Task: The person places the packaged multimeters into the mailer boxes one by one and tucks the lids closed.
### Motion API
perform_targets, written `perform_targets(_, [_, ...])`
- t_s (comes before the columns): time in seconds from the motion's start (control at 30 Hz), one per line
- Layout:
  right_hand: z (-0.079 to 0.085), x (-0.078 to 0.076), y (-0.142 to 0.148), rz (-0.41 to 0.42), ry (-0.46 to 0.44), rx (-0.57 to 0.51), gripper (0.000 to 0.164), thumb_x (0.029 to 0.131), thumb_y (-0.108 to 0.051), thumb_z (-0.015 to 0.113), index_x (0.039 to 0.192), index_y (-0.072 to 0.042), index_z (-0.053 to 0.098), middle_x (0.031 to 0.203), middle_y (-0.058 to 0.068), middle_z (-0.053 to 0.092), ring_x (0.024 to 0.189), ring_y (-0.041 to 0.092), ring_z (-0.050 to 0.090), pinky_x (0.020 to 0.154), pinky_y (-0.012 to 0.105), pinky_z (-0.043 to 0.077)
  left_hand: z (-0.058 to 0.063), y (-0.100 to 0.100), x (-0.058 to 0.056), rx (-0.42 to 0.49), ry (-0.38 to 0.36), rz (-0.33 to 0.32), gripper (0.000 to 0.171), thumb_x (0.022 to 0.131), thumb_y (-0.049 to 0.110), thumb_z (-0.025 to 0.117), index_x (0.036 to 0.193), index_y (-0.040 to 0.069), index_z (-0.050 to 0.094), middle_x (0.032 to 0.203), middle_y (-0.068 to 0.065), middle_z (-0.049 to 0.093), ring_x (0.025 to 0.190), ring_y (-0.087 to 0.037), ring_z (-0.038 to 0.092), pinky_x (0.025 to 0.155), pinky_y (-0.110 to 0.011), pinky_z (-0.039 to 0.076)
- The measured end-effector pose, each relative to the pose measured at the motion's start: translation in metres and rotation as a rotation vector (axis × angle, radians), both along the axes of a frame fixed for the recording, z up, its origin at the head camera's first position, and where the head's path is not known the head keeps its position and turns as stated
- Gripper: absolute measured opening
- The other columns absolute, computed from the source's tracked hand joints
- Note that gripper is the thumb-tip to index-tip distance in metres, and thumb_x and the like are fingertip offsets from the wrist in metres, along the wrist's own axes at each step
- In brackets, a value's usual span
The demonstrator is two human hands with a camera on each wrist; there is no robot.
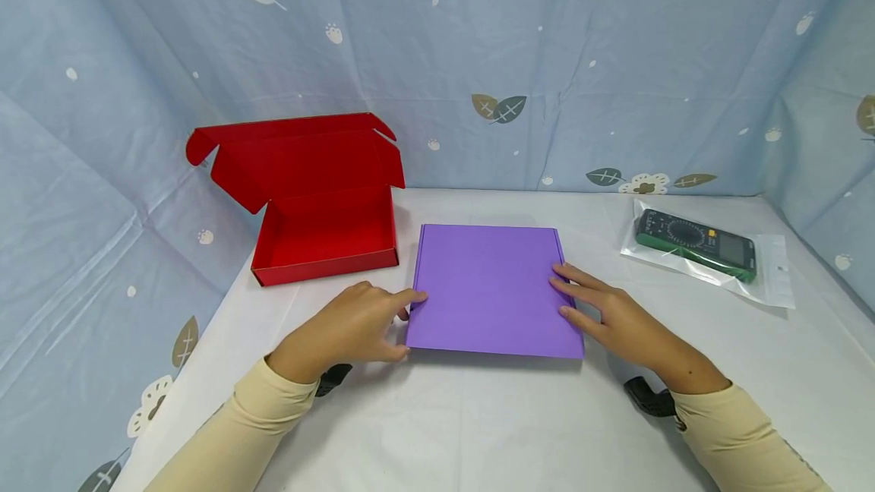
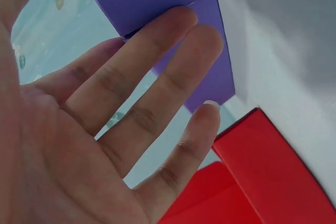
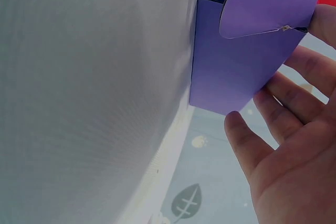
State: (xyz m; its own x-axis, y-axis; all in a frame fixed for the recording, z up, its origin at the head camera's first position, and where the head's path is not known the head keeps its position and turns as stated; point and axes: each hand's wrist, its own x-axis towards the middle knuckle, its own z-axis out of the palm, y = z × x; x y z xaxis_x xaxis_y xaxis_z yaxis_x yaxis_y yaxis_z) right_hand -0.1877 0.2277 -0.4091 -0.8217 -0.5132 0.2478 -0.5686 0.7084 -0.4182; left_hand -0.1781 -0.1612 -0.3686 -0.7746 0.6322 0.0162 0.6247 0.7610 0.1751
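Note:
A flat purple cardboard box [image 1: 492, 287] with its lid down lies on the table in front of me. At its left side is my left hand [image 1: 355, 325], the index fingertip on the top edge and the thumb by the near corner. The left wrist view shows this hand's fingers [image 2: 184, 56] extended along the side wall. My right hand [image 1: 615, 317] rests spread fingertips on the right edge of the lid. In the right wrist view, a rounded flap shows on the front of the purple box [image 3: 236, 66], and the fingers lie loosely against its edge.
Behind and left stands a red cardboard box [image 1: 328, 267] with its lid [image 1: 301, 165] raised. A multimeter [image 1: 693, 238] in a clear plastic bag [image 1: 775, 272] lies at the back right. A white cloth covers the table [image 1: 492, 431]; a blue patterned curtain [image 1: 437, 44] hangs around it.

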Motion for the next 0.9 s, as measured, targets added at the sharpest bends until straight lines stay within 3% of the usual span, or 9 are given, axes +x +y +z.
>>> perform_targets(0.13, [0.001,0.000,0.000,-0.005,-0.005,0.014,0.050,0.096,-0.020,0.068,0.143,-0.008,0.055,0.156,0.013,0.043,0.141,0.040,0.044,0.108,0.039,0.039,0.000,0.001,0.002,0.007,-0.048,0.019,0.066,0.077,0.030,0.081,0.137,0.014,0.058,0.098,0.007,0.077,0.079,-0.010,0.068,0.077,-0.031,0.053])
perform_targets(0.33, [0.004,0.000,0.000,-0.006,-0.024,0.014,0.051,0.097,-0.022,0.067,0.144,-0.009,0.054,0.157,0.013,0.042,0.142,0.040,0.043,0.105,0.046,0.040,0.004,0.005,0.008,0.011,-0.115,0.039,0.067,0.080,0.022,0.077,0.142,0.009,0.055,0.097,0.000,0.077,0.077,-0.014,0.069,0.068,-0.027,0.049])
perform_targets(0.37, [0.004,0.000,0.000,-0.007,-0.023,0.015,0.051,0.097,-0.022,0.067,0.144,-0.009,0.054,0.157,0.013,0.042,0.142,0.040,0.043,0.106,0.045,0.040,0.004,0.006,0.009,0.013,-0.122,0.039,0.067,0.080,0.020,0.076,0.143,0.008,0.054,0.097,-0.001,0.077,0.074,-0.013,0.067,0.066,-0.026,0.048])
perform_targets(0.47, [0.002,0.000,0.000,-0.004,-0.007,0.009,0.050,0.096,-0.021,0.067,0.144,-0.009,0.055,0.156,0.013,0.043,0.141,0.040,0.043,0.112,0.024,0.035,0.006,0.007,0.010,0.019,-0.142,0.036,0.068,0.081,0.017,0.076,0.144,0.007,0.053,0.096,-0.003,0.077,0.062,-0.009,0.058,0.061,-0.023,0.043])
perform_targets(0.6, [0.001,0.000,0.000,0.004,0.006,-0.009,0.050,0.096,-0.019,0.068,0.143,-0.008,0.055,0.155,0.014,0.044,0.140,0.041,0.044,0.105,-0.001,0.015,0.008,0.008,0.012,0.037,-0.170,0.040,0.069,0.082,0.015,0.076,0.145,0.004,0.051,0.090,-0.003,0.075,0.055,-0.006,0.043,0.056,-0.021,0.038])
perform_targets(0.73, [0.002,0.001,-0.001,0.002,-0.001,-0.008,0.050,0.096,-0.020,0.068,0.143,-0.008,0.055,0.156,0.014,0.044,0.141,0.041,0.043,0.105,-0.001,0.015,0.009,0.009,0.013,0.048,-0.186,0.048,0.070,0.082,0.014,0.076,0.146,0.003,0.050,0.079,-0.001,0.070,0.055,-0.006,0.040,0.054,-0.020,0.037])
perform_targets(0.9, [0.003,0.001,-0.001,-0.010,-0.018,0.006,0.051,0.096,-0.022,0.067,0.144,-0.009,0.054,0.156,0.013,0.043,0.142,0.040,0.043,0.110,0.006,0.023,0.008,0.011,0.015,0.064,-0.197,0.051,0.069,0.084,0.013,0.075,0.146,0.002,0.048,0.071,0.003,0.065,0.054,-0.005,0.037,0.052,-0.020,0.035])
